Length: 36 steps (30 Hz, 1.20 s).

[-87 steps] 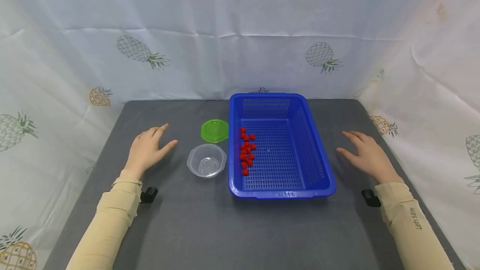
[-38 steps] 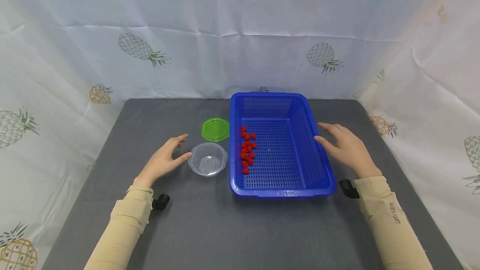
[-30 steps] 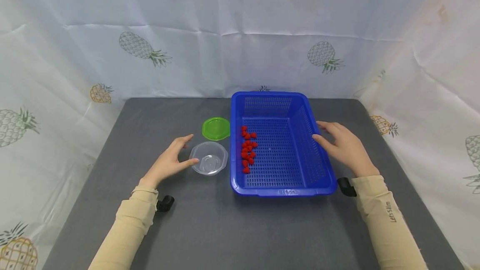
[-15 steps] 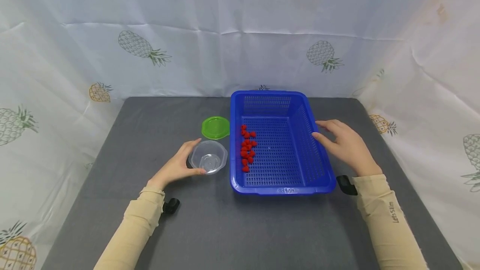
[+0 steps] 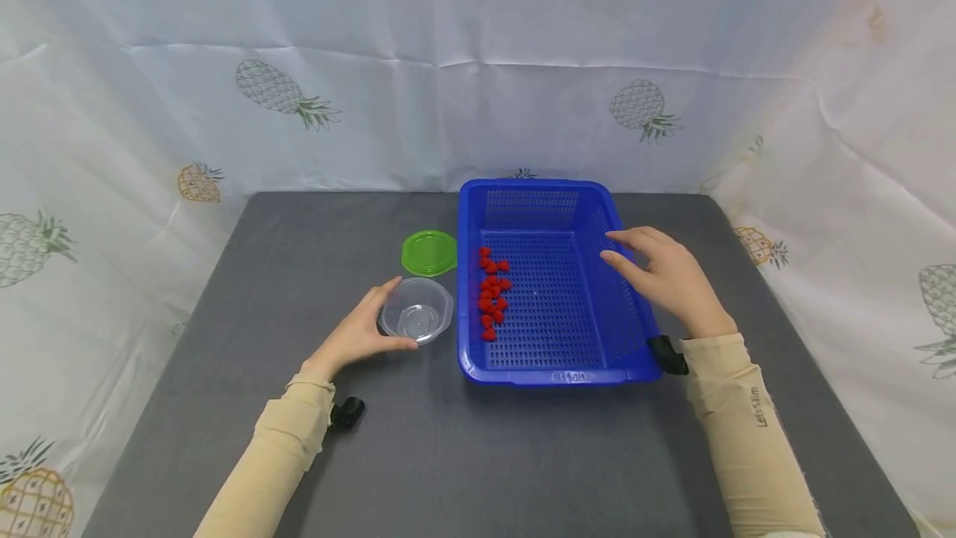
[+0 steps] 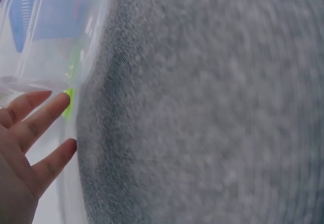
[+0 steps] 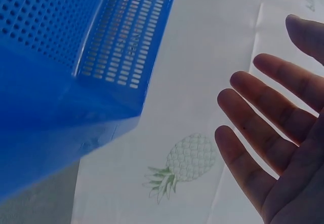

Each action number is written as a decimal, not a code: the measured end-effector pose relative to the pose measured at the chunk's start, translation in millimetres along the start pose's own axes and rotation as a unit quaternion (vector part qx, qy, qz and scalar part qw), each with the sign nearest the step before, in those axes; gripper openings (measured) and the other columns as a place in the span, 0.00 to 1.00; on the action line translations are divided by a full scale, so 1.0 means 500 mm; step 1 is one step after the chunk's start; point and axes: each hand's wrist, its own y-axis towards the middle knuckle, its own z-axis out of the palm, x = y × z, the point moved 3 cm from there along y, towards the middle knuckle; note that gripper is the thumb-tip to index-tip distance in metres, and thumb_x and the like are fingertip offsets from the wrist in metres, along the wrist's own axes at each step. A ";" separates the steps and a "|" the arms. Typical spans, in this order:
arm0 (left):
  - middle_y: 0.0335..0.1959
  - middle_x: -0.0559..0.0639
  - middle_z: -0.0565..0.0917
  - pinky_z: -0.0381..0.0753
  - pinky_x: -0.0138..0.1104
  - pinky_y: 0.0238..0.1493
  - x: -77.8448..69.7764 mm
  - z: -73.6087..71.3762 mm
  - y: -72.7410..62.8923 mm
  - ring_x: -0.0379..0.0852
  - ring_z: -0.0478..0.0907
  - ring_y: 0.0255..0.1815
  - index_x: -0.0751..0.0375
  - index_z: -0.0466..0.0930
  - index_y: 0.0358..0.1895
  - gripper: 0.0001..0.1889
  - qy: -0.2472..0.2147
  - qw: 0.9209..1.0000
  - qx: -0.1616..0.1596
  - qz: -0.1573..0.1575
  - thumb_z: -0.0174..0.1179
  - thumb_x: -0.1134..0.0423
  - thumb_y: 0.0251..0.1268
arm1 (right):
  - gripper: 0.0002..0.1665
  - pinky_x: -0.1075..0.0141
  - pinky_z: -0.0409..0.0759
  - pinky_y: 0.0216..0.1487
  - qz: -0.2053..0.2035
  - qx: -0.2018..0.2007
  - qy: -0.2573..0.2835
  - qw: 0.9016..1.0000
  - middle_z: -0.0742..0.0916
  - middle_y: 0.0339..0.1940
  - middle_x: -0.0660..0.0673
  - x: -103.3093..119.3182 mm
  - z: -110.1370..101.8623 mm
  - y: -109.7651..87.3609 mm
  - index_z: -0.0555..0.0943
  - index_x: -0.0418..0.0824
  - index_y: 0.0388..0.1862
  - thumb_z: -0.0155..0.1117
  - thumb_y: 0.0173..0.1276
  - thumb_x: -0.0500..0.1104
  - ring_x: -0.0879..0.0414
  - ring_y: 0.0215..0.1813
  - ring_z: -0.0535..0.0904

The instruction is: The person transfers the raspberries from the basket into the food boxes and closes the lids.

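Note:
In the head view my left hand (image 5: pixel 362 330) holds a clear plastic bowl (image 5: pixel 419 322) at its left side, thumb along the near rim and index finger at the far rim. The left wrist view has several fingers (image 6: pixel 48 115) of that hand spread just below the bowl's clear wall (image 6: pixel 61 62). Over the right rim of a blue perforated basket (image 5: pixel 553 376) hovers my right hand (image 5: pixel 672 281), its fingers loosely extended and holding nothing. Along the basket's left side lie several small red strawberry-like pieces (image 5: pixel 487 304).
Behind the bowl lies a green lid (image 5: pixel 429 253), close beside the basket. Everything stands on a grey table (image 5: pixel 478 455). A white pineapple-print sheet (image 5: pixel 418 114) hangs around the back and sides.
My left hand has come rightward from the table's left side to the bowl and taken hold of it. My right hand has moved left, from beside the basket to over its right rim.

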 end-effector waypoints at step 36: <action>0.60 0.62 0.73 0.68 0.51 0.62 0.006 0.016 0.009 0.57 0.73 0.61 0.60 0.57 0.68 0.55 -0.118 0.992 -0.037 -0.010 0.79 0.56 0.31 | 0.25 0.53 0.76 0.53 -0.036 0.068 0.071 0.995 0.82 0.52 0.45 0.068 0.057 0.049 0.77 0.45 0.57 0.55 0.68 0.57 0.50 0.51 0.78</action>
